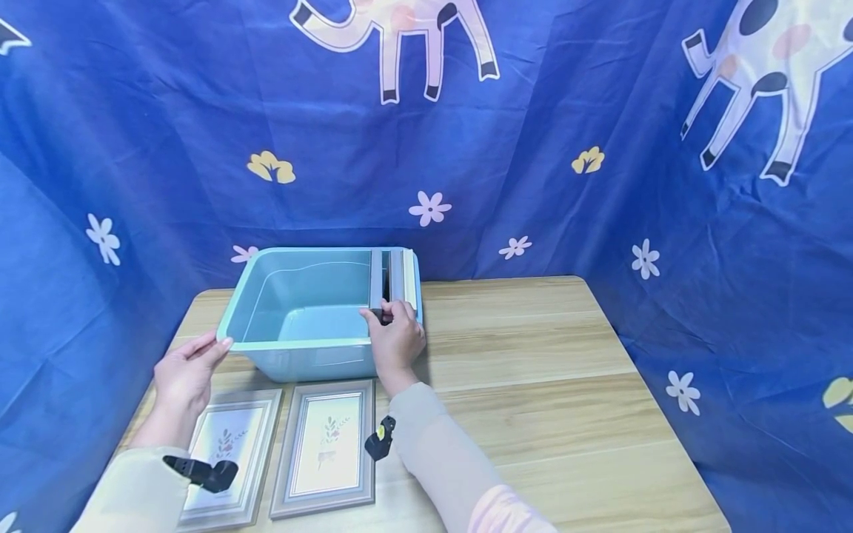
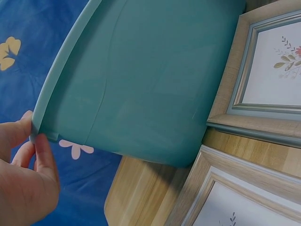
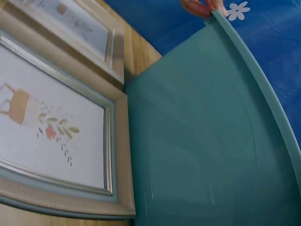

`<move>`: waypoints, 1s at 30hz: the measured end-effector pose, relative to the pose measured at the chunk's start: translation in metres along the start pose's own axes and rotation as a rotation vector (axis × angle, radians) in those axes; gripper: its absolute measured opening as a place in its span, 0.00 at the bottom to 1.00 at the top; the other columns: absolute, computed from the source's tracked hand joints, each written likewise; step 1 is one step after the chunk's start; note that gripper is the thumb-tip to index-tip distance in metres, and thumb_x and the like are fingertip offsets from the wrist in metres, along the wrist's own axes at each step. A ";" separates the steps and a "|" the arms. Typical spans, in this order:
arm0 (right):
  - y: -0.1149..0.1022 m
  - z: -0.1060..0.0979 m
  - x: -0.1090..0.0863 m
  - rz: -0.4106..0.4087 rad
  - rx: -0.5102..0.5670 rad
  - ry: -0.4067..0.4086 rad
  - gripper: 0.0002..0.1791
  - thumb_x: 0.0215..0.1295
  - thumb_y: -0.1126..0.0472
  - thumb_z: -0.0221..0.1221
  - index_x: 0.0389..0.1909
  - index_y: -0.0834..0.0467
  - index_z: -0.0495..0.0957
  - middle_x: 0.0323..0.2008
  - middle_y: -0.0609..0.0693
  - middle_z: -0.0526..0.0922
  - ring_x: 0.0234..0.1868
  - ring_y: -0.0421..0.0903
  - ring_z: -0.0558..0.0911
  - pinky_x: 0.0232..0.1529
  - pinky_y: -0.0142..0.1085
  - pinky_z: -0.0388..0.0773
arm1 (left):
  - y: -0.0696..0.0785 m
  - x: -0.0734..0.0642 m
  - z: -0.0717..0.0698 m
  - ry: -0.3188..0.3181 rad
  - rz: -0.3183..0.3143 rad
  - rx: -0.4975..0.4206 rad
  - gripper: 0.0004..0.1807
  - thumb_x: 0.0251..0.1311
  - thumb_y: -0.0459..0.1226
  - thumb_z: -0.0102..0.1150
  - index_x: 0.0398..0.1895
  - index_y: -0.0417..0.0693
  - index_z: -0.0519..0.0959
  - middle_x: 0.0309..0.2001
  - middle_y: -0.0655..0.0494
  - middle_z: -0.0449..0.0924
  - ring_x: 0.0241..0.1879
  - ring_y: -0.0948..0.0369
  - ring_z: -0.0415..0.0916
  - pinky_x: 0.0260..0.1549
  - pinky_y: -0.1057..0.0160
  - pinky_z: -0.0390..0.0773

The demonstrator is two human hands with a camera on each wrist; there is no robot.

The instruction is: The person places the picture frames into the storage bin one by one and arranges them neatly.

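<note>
A light blue plastic basin (image 1: 300,346) stands at the back of the table. My left hand (image 1: 186,374) pinches its front left corner, thumb over the rim and fingers beneath, as the left wrist view also shows. Inside, along the right wall, a grey picture frame (image 1: 376,275) stands on edge beside another grey frame (image 1: 396,272) and a cream-edged one (image 1: 409,274). Reaching over the front rim, my right hand (image 1: 397,342) grips the near upper end of the leftmost upright frame, thumb on its left. The lower parts of these frames are hidden.
Two picture frames with flower prints lie face up before the basin: a left one (image 1: 223,444) partly under my left forearm and a right one (image 1: 325,451). Bare wooden tabletop (image 1: 533,385) extends to the right. A blue patterned curtain (image 1: 466,148) encloses the table.
</note>
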State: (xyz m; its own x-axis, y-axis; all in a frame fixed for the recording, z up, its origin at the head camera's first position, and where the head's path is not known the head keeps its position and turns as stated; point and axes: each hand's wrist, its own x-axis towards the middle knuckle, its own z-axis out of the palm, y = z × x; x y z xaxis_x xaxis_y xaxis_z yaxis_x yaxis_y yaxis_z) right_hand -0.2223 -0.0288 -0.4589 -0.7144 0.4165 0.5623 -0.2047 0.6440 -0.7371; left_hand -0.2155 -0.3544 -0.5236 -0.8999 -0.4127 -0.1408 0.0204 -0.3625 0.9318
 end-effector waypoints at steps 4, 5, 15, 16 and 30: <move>0.002 0.002 -0.002 -0.014 -0.015 0.006 0.20 0.36 0.46 0.77 0.27 0.49 0.80 0.31 0.40 0.80 0.31 0.42 0.81 0.33 0.39 0.75 | 0.012 -0.018 0.015 0.037 0.006 0.026 0.19 0.45 0.22 0.71 0.41 0.47 0.85 0.33 0.54 0.83 0.35 0.64 0.82 0.38 0.70 0.82; 0.002 0.002 -0.002 -0.020 -0.019 0.008 0.20 0.36 0.46 0.77 0.27 0.49 0.80 0.31 0.40 0.81 0.31 0.42 0.81 0.34 0.39 0.74 | 0.017 -0.025 0.021 0.044 0.002 0.007 0.18 0.45 0.22 0.71 0.40 0.47 0.85 0.32 0.54 0.83 0.34 0.65 0.82 0.37 0.70 0.82; 0.006 0.004 -0.002 -0.057 -0.042 0.047 0.22 0.36 0.45 0.77 0.29 0.51 0.79 0.27 0.41 0.80 0.25 0.38 0.78 0.36 0.37 0.65 | 0.033 -0.042 0.037 0.060 -0.014 -0.009 0.19 0.46 0.22 0.70 0.42 0.43 0.84 0.30 0.55 0.82 0.33 0.65 0.82 0.38 0.71 0.81; 0.007 0.005 -0.002 -0.056 -0.041 0.049 0.22 0.35 0.45 0.77 0.29 0.51 0.79 0.26 0.41 0.80 0.24 0.38 0.78 0.36 0.38 0.65 | 0.029 -0.037 0.034 0.061 -0.013 0.003 0.21 0.46 0.22 0.70 0.46 0.42 0.83 0.31 0.55 0.82 0.35 0.65 0.82 0.40 0.71 0.81; 0.013 0.007 -0.002 -0.050 -0.070 0.066 0.23 0.36 0.44 0.77 0.26 0.50 0.75 0.25 0.40 0.78 0.27 0.38 0.77 0.37 0.38 0.64 | -0.001 0.001 0.001 0.035 -0.006 0.016 0.22 0.45 0.23 0.71 0.46 0.44 0.84 0.35 0.54 0.83 0.38 0.62 0.82 0.39 0.68 0.81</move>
State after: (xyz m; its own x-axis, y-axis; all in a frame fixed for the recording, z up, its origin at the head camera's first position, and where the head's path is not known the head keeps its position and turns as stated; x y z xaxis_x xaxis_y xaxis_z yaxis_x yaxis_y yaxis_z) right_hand -0.2280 -0.0257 -0.4727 -0.6583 0.4231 0.6226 -0.1895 0.7074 -0.6810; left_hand -0.2167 -0.3533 -0.5245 -0.8841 -0.4399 -0.1576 0.0082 -0.3520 0.9360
